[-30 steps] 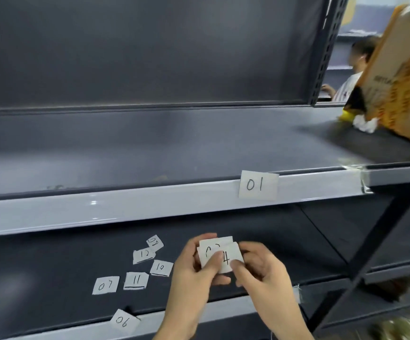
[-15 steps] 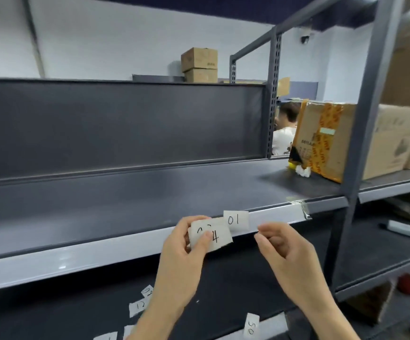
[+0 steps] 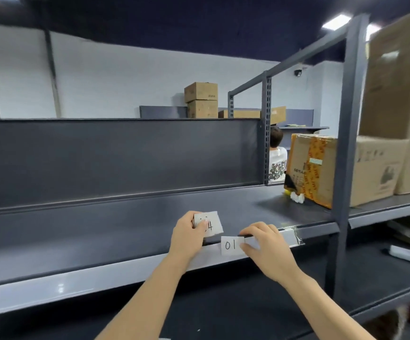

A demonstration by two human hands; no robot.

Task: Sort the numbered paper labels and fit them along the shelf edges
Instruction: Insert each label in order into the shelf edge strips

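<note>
A white paper label marked 01 (image 3: 230, 245) sits on the pale front strip of the shelf edge (image 3: 101, 283). My left hand (image 3: 189, 235) holds a small stack of paper labels (image 3: 212, 225) just above and left of it; the top one shows a 4 and my thumb hides part of it. My right hand (image 3: 267, 246) pinches the shelf edge directly right of the 01 label, fingertips hooked over the lip and thumb below. A white bit shows between those fingers; I cannot tell whether it is a label or the strip.
A dark upright post (image 3: 346, 143) stands to the right, with clear tape (image 3: 294, 235) at the strip's end. A taped cardboard box (image 3: 311, 168) and larger boxes (image 3: 395, 94) stand on the shelf's right part. Another person (image 3: 277, 155) is behind the rack. The lower shelf (image 3: 248, 303) lies below.
Both hands rose from the lower shelf to the upper shelf edge. My right hand let go of the stack and moved to the edge beside 01. The loose labels below left the view.
</note>
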